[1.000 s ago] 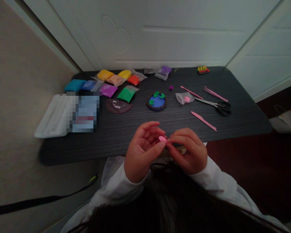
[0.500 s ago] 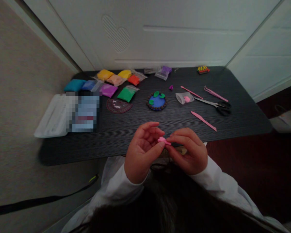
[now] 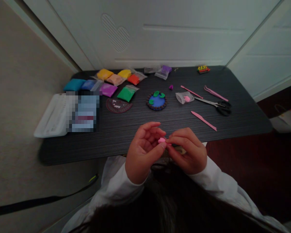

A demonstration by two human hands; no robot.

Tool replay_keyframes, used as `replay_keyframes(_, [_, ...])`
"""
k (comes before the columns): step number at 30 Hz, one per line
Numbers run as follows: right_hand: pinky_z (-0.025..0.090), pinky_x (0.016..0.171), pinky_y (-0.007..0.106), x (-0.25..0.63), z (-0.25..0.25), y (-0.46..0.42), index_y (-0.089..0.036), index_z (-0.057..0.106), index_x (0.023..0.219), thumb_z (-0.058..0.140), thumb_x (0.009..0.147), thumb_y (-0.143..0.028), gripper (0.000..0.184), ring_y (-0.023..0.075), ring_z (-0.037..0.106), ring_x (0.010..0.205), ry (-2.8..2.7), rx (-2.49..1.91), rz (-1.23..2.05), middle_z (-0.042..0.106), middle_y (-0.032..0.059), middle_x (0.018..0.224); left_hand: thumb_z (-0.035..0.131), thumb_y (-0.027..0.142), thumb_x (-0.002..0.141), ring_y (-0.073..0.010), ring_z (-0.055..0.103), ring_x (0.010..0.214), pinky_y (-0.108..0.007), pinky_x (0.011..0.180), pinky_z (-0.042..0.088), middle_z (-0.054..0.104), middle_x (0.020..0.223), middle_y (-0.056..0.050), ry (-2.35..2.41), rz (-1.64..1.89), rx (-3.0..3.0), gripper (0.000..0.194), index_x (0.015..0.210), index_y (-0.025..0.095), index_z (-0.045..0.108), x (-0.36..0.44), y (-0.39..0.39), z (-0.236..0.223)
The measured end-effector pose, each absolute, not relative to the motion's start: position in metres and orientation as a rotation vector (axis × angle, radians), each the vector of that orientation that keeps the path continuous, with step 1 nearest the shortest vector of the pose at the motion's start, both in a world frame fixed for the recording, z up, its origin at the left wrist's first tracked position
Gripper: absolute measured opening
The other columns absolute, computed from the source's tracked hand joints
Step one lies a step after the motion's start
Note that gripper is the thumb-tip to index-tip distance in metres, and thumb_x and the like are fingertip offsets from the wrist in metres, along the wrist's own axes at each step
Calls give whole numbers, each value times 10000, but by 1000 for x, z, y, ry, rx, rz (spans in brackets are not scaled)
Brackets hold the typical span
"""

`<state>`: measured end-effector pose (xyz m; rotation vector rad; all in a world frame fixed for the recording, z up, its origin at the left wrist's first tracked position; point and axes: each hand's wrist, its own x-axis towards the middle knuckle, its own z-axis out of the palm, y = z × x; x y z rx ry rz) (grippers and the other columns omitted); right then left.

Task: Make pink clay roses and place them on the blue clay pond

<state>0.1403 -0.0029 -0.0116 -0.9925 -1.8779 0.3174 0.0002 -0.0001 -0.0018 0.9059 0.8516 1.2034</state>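
A small piece of pink modelling clay (image 3: 162,140) is held between my two hands above the table's front edge. My left hand (image 3: 143,152) is curled, its thumb and fingers closed about the clay from the left. From the other side, the thumb and fingertips of my right hand (image 3: 189,149) pinch the same piece. Fingers partly cover the clay, so its full shape is hidden. Beyond the hands lies a round blue clay pond (image 3: 157,103) with a dark brown pebbled rim and green leaf shapes. A bag with pink clay (image 3: 185,98) rests to its right.
A pink clay knife (image 3: 203,121), black-handled scissors (image 3: 223,108), pink tweezers (image 3: 215,93) and a thin pink tool (image 3: 191,92) lie at the right. Coloured clay bags (image 3: 127,93), a protractor (image 3: 118,106) and a white tray (image 3: 50,118) occupy the left side.
The pink clay has turned slightly between my fingers, and less of its right end shows. Both hands stay nearly in place; the table items have not moved.
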Motion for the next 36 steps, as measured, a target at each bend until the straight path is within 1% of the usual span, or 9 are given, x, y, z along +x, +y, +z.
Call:
replay_keyframes(5, [457,654,316,140,-10,-3,-204,575,886,599,669,-106,240,140,551,747,-1875,-1007,319,593,25,812,585,83,663,-84,540,752,-196,661,457,555,850,-7,873,1204,902,388,1014,222,491,0,0,-1])
replay_keyframes(9, [460,646,317,140,-9,-4,-202,573,881,608,663,-106,240,142,551,745,-1861,-1020,326,591,31,816,591,76,656,-74,542,738,-181,660,452,557,842,2,863,1220,888,385,999,222,496,0,1,-1])
replay_keyframes(24, [463,658,319,142,-10,-3,-203,577,843,593,674,-110,193,140,553,740,-1839,-1030,354,586,25,792,584,58,659,-73,547,746,-184,687,448,556,837,7,844,1245,906,391,999,226,492,0,1,-1])
replay_keyframes(27, [465,662,318,142,-9,-3,-196,573,853,603,665,-109,209,139,550,747,-1836,-1021,356,582,27,799,577,51,662,-68,544,746,-176,685,443,553,838,9,834,1248,902,393,1001,230,490,1,1,-1])
replay_keyframes(31, [465,662,321,141,-8,-3,-178,570,877,625,646,-113,247,147,548,760,-1840,-1025,347,580,42,820,587,55,647,-82,548,738,-199,666,459,550,840,1,841,1252,886,401,998,225,493,1,0,-1])
replay_keyframes(36, [455,646,317,140,-9,-2,-197,575,862,616,652,-95,236,141,550,738,-1844,-1022,327,586,28,800,597,58,642,-95,556,797,-213,723,457,552,862,-3,818,1224,876,417,1008,227,490,0,1,-1])
